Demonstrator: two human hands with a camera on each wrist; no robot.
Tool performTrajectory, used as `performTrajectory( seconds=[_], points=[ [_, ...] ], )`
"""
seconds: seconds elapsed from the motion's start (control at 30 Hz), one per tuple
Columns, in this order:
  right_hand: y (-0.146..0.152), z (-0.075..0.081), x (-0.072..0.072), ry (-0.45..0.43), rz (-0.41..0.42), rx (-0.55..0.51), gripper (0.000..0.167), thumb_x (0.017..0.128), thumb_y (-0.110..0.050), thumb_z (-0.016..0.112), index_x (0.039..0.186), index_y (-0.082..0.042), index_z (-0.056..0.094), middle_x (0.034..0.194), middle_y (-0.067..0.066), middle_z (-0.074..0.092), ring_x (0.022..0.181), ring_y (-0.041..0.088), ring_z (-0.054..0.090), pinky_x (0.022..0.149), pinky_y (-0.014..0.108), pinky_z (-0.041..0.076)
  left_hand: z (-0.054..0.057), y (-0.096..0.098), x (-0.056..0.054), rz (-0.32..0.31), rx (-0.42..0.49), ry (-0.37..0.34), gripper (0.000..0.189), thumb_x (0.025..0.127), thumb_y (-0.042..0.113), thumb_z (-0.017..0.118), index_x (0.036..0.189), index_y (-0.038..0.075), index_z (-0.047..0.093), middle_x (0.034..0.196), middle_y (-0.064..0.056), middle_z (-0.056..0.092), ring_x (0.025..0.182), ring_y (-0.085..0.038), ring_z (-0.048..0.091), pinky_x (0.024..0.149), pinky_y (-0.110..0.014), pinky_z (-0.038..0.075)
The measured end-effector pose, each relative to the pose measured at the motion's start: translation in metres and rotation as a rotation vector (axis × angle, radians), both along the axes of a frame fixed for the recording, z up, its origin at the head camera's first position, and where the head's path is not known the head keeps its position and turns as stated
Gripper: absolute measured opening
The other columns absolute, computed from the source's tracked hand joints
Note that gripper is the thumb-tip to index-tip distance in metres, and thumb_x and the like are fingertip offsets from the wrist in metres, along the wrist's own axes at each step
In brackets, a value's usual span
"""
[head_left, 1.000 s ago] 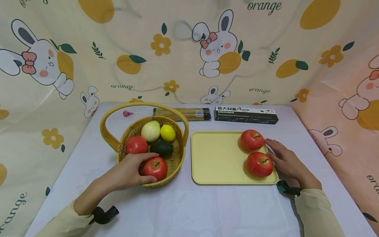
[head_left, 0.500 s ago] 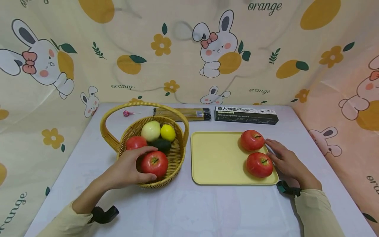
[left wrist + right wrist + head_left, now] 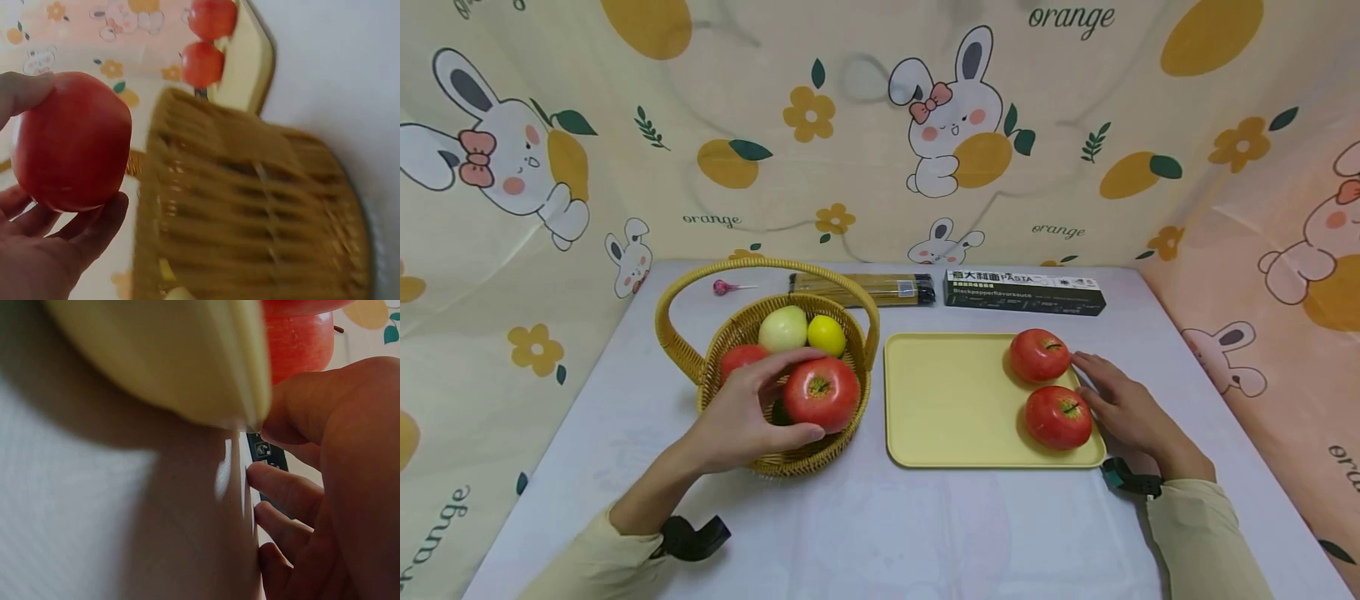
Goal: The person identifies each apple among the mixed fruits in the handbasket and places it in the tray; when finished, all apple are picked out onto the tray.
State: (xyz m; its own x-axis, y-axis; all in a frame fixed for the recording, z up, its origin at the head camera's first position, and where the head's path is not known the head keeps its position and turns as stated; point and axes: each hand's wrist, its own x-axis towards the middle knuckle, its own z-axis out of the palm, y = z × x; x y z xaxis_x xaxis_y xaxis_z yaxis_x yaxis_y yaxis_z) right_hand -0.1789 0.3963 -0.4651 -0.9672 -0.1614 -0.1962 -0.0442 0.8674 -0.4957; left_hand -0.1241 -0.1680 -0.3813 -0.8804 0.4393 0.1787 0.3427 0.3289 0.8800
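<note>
My left hand (image 3: 741, 417) grips a red apple (image 3: 822, 395) between thumb and fingers, raised over the front of the wicker basket (image 3: 862, 400). In the left wrist view the apple (image 3: 74, 142) stands out beyond the basket's rim. Inside the basket lie another red fruit (image 3: 743, 358), partly hidden by the hand, a pale green round fruit (image 3: 784, 328) and a yellow lemon (image 3: 826, 337). My right hand (image 3: 1131, 410) rests at the right edge of the yellow tray (image 3: 951, 400), its thumb right at the rim (image 3: 250, 406). Two red apples (image 3: 1039, 355) sit on the tray beside it.
A tall looped handle (image 3: 760, 263) arches over the basket. Behind stand a pack of noodles (image 3: 880, 289) and a dark pasta box (image 3: 1024, 292) along the back of the white table (image 3: 925, 533). A wrapped lollipop (image 3: 722, 287) lies at the back left.
My left hand has lifted the apple from the basket's front and carried it up and to the right, covering the dark green fruit. The right hand has stayed in place.
</note>
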Motion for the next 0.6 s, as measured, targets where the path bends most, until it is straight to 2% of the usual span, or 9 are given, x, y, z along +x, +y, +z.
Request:
performTrajectory(
  seconds=[0.2,0.3,0.43,0.6],
  points=[
    [0.000,-0.001,0.000,-0.013,-0.004,-0.007,0.074,0.113,-0.044,0.055,0.175,-0.017,0.025,0.178,0.031,0.020,0.158,0.065,0.023,0.108,0.088,0.035,0.007,0.028,-0.006,-0.087,0.054,0.026,0.079,0.083,0.019,0.096,0.154,0.018,0.061,0.146,0.003,0.068,0.127,-0.019,0.069,0.107,-0.035,0.061],
    [0.001,-0.001,0.000,-0.011,-0.003,-0.004,0.074,0.113,-0.045,0.055,0.175,-0.017,0.025,0.178,0.031,0.021,0.158,0.064,0.023,0.108,0.089,0.035,0.008,0.042,-0.008,-0.113,0.063,0.013,0.081,0.084,0.018,0.095,0.157,0.016,0.059,0.148,0.002,0.068,0.129,-0.019,0.069,0.109,-0.035,0.060],
    [0.001,-0.001,0.000,-0.009,0.002,0.000,0.075,0.113,-0.045,0.055,0.176,-0.018,0.025,0.178,0.031,0.021,0.158,0.064,0.023,0.108,0.089,0.035,0.006,0.062,-0.012,-0.133,0.073,-0.013,0.083,0.084,0.018,0.094,0.158,0.017,0.057,0.148,0.000,0.067,0.132,-0.019,0.068,0.112,-0.035,0.058],
    [0.002,0.000,-0.001,-0.013,0.007,0.003,0.076,0.113,-0.046,0.056,0.176,-0.018,0.024,0.178,0.031,0.021,0.159,0.064,0.022,0.108,0.089,0.034,0.000,0.085,-0.018,-0.189,0.104,-0.011,0.078,0.084,0.019,0.094,0.154,0.013,0.061,0.145,0.001,0.069,0.130,-0.017,0.068,0.110,-0.035,0.060]
  ],
)
